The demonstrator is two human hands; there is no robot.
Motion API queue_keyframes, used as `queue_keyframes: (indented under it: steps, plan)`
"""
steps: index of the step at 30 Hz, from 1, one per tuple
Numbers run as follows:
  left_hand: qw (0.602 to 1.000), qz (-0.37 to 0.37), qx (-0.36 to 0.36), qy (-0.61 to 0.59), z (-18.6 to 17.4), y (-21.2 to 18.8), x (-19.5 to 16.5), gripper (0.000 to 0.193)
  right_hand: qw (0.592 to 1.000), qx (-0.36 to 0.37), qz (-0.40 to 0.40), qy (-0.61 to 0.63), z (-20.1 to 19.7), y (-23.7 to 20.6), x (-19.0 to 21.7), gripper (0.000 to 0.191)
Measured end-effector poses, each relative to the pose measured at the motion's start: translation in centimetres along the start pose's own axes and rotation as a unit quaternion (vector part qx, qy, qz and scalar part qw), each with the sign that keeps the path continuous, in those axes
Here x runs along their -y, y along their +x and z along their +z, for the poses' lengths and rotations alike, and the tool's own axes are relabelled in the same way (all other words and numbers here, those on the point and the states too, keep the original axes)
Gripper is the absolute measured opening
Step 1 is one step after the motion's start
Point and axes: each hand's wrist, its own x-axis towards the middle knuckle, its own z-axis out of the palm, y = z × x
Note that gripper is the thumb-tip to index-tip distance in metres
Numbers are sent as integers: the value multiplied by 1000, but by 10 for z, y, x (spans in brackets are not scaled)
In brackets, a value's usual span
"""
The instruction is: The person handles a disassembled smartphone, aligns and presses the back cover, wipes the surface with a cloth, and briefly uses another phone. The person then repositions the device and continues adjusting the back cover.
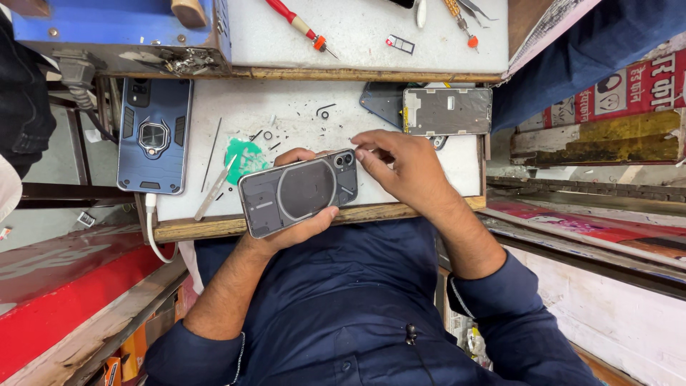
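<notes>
On the white worktop [429,171], near its wooden front edge, a grey phone [299,193] lies back-up, its two camera lenses toward the right. No tray or box holds the loose parts: small black screws and rings [325,111] lie scattered straight on the surface above the phone. The left hand [293,225] grips the phone from below, thumb curled over its lower edge and fingertips showing past the upper edge. The right hand [396,164] is bent over the camera corner, thumb and forefinger pinched together just beside the lenses; whether they hold anything is too small to tell. Both forearms come from dark blue sleeves. To the left lie a green patch [246,157], metal tweezers [214,189] and a thin rod; further left is a blue phone case with a ring [153,136], a white cable plugged beneath it. Behind the right hand rests a grey metal phone frame [446,111]. A red-handled screwdriver [300,25] lies on the raised shelf.
</notes>
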Motion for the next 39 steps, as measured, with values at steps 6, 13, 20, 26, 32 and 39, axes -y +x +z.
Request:
queue_keyframes:
  steps: [6, 13, 20, 26, 32, 39]
  plan:
    - [999, 30, 24, -1, 2, 2, 6, 72, 997, 55, 52, -27, -5, 5, 6, 15]
    - [998, 33, 38, -28, 5, 2, 8, 67, 969, -11, -55, -239, 2, 1, 16, 9]
    - [997, 38, 22, 60, 1, 4, 3, 57, 972, -77, -61, -214, -15, 3, 10, 7]
    - [996, 36, 28, 80, -1, 6, -1, 58, 983, -56, -68, -163, -26, 6, 9, 16]
    - [998, -30, 52, 29, -4, 9, -4, 73, 957, 100, -183, -200, -17, 17, 7, 22]
    - [994, -90, 64, -22, -5, 11, -4, 81, 932, 213, -175, -236, -14, 26, -3, 21]
